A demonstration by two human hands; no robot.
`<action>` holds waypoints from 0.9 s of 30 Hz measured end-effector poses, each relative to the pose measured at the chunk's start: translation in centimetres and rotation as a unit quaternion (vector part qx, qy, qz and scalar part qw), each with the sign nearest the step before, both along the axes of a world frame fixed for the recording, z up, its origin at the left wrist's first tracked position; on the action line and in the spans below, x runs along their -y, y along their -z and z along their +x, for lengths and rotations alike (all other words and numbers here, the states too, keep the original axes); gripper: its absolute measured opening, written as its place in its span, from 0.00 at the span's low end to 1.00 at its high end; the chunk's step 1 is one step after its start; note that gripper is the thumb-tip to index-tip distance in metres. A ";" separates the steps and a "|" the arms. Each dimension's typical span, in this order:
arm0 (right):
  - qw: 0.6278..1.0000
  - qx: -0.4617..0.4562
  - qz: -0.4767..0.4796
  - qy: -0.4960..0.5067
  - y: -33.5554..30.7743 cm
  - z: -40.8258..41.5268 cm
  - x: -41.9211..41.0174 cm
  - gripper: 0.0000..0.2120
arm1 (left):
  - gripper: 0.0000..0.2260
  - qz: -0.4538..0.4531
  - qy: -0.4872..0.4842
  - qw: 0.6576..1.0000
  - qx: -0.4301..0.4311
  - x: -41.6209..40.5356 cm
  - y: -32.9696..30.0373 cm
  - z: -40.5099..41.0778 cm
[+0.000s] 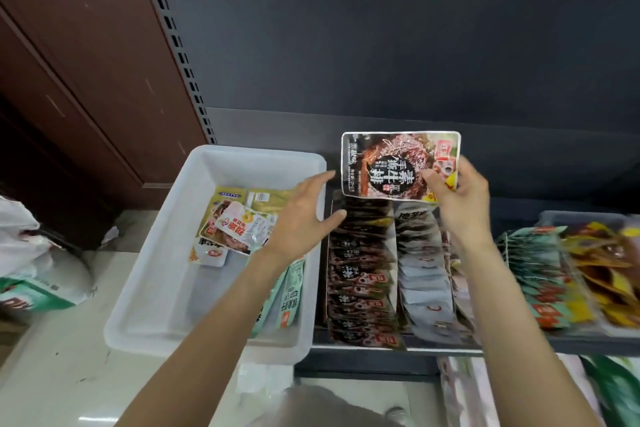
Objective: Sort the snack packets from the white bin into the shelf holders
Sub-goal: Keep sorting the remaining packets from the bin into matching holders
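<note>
Right hand (460, 198) pinching dark packet (391, 163) by its right edge, held upright above the dark row (360, 274) in the shelf holders. Left hand (304, 218) with fingers spread and relaxed, gripping nothing, over the right rim of the bin (166, 288). More packets (239, 225) lying inside bin, left of holders.

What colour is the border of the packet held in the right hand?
White, around the dark brown meat-print packet; head view.
</note>
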State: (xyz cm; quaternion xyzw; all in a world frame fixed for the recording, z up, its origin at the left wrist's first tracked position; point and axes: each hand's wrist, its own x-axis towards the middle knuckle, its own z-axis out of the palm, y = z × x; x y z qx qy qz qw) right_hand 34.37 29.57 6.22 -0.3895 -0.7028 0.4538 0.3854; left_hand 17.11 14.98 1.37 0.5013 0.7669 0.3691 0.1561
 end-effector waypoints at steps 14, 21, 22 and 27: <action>0.925 0.214 0.312 -0.027 -2.0 -0.8 -1.7 0.07 | 0.09 0.044 0.083 0.984 -0.150 -1.0 1.7 -0.8; 0.865 0.299 0.395 -0.078 -2.3 -3.6 1.2 0.10 | 0.09 0.059 0.112 0.977 -0.170 -0.5 2.1 -1.4; 0.860 0.304 0.402 -0.077 -2.5 -3.7 1.4 0.10 | 0.09 0.063 0.114 0.977 -0.169 -0.4 2.1 -1.5; 0.843 0.321 0.427 -0.063 -3.1 -3.8 1.8 0.10 | 0.09 0.082 0.134 0.974 -0.166 -0.4 2.1 -1.8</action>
